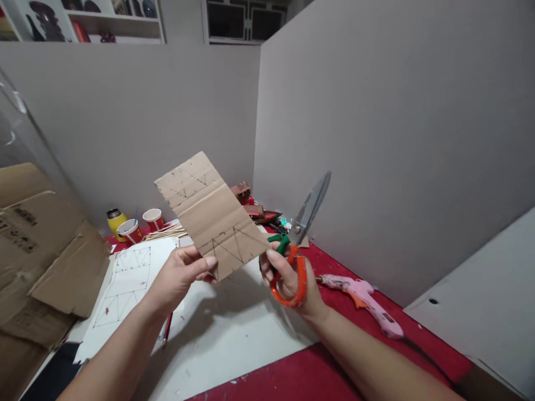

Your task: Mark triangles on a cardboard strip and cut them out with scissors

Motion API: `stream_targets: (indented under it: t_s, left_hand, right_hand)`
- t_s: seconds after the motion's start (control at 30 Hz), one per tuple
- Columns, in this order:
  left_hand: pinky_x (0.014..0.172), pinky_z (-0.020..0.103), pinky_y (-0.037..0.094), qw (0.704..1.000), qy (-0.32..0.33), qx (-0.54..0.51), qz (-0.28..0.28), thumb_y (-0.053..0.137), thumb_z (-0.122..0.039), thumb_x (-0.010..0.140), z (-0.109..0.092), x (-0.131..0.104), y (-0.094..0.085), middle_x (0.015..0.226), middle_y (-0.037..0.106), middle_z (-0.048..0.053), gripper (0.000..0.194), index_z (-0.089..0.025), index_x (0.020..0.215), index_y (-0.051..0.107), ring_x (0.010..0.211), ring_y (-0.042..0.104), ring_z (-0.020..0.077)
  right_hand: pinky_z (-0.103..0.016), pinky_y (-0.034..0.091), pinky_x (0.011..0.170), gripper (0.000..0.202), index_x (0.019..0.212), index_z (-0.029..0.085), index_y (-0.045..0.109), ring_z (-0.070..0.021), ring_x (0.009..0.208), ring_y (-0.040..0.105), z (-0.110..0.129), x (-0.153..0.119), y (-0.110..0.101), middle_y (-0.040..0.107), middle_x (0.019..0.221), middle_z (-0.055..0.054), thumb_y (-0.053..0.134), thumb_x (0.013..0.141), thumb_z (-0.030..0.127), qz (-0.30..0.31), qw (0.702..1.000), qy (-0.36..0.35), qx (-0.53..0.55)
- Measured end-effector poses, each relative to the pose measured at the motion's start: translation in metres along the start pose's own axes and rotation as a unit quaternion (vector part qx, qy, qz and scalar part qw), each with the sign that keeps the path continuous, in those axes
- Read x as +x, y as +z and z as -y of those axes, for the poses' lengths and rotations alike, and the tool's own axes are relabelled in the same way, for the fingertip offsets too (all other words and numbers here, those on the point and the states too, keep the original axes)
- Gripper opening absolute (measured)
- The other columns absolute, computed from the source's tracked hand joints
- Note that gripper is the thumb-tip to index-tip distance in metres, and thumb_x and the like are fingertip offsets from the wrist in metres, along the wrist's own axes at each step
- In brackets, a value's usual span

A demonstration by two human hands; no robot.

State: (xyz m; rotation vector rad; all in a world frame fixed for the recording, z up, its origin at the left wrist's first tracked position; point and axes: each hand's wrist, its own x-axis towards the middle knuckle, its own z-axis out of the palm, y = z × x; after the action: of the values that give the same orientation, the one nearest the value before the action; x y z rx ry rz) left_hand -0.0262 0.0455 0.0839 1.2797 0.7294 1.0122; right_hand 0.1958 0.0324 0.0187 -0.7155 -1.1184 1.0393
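Left hand [178, 275] pinches cardboard [211, 214] — scissors [295, 245] beside.

Both forearms raised; left hand [178, 275] pinching, right hand [288, 278] fingers curled, gripping.

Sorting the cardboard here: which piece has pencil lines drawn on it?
The cardboard strip held up in the left hand; it bears drawn triangles, unlike the flattened boxes lying at left.

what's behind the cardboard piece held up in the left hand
Behind the cardboard piece show the grey wall and, at its edges, brown scraps and wooden sticks. What lies straight behind it is hidden.
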Motion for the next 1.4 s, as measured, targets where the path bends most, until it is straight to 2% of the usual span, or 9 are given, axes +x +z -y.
stream_targets:
  t_s: [0.17,0.37,0.5,0.6,0.8,1.03,1.4]
  left_hand:
    - [0.064,0.030,0.061,0.994,0.051,-0.061,-0.077,0.087,-0.033,0.071,-0.011,-0.001,0.000,0.060,0.062,-0.002,0.029,-0.015,0.060,0.067,0.059,0.061,0.0118]
    - [0.059,0.022,0.058,0.981,0.105,-0.097,-0.131,0.087,-0.027,0.072,-0.022,-0.009,0.001,0.068,0.071,0.002,0.019,-0.014,0.070,0.074,0.064,0.068,0.0132]
    - [0.060,0.022,0.058,0.977,0.128,-0.088,-0.148,0.086,-0.027,0.073,-0.030,-0.014,-0.001,0.065,0.073,0.003,0.018,-0.014,0.072,0.074,0.061,0.070,0.0139]
    - [0.061,0.023,0.058,0.977,0.139,-0.056,-0.154,0.083,-0.028,0.077,-0.034,-0.018,-0.004,0.064,0.074,0.003,0.018,-0.014,0.072,0.073,0.060,0.071,0.0146]
    - [0.062,0.023,0.058,0.976,0.160,-0.004,-0.150,0.078,-0.025,0.081,-0.037,-0.024,-0.001,0.064,0.074,0.001,0.017,-0.016,0.070,0.069,0.061,0.071,0.0140]
    - [0.060,0.021,0.055,0.979,0.152,0.036,-0.131,0.076,-0.021,0.080,-0.039,-0.022,0.009,0.063,0.071,0.000,0.009,-0.015,0.075,0.070,0.059,0.066,0.0118]
    - [0.058,0.023,0.054,0.982,0.131,0.033,-0.132,0.074,-0.022,0.078,-0.027,-0.017,0.013,0.067,0.072,0.002,0.007,-0.016,0.076,0.071,0.060,0.064,0.0135]
  right_hand:
    - [-0.020,0.041,0.046,0.036,0.088,0.020,0.056,-0.0086,0.050,0.043,-0.012,-0.004,-0.002,0.049,0.068,0.004,0.060,0.093,0.056,0.047,0.998,0.023,-0.023]
    - [-0.025,0.040,0.057,0.045,0.100,0.020,0.057,-0.0126,0.062,0.042,-0.029,-0.017,0.001,0.048,0.076,0.002,0.061,0.089,0.063,0.139,0.985,0.025,-0.099]
    - [-0.026,0.035,0.057,0.048,0.097,0.018,0.058,-0.0134,0.061,0.039,-0.023,-0.019,0.005,0.048,0.073,0.002,0.062,0.087,0.064,0.214,0.959,0.018,-0.186]
    - [-0.027,0.033,0.056,0.055,0.101,0.017,0.057,-0.0134,0.060,0.036,-0.014,-0.022,0.007,0.046,0.073,0.002,0.053,0.088,0.070,0.254,0.934,0.018,-0.251]
    - [-0.029,0.035,0.061,0.060,0.104,0.017,0.057,-0.0160,0.066,0.038,-0.001,-0.032,0.015,0.045,0.076,0.001,0.044,0.090,0.073,0.326,0.898,0.026,-0.294]
    - [-0.027,0.032,0.054,0.059,0.108,0.019,0.056,-0.0148,0.064,0.035,-0.007,-0.039,0.013,0.044,0.077,0.002,0.044,0.090,0.074,0.329,0.914,0.056,-0.230]
    - [-0.028,0.038,0.056,0.061,0.096,0.021,0.053,-0.0170,0.065,0.043,0.010,-0.038,0.023,0.046,0.076,0.000,0.043,0.087,0.080,0.329,0.903,0.119,-0.250]
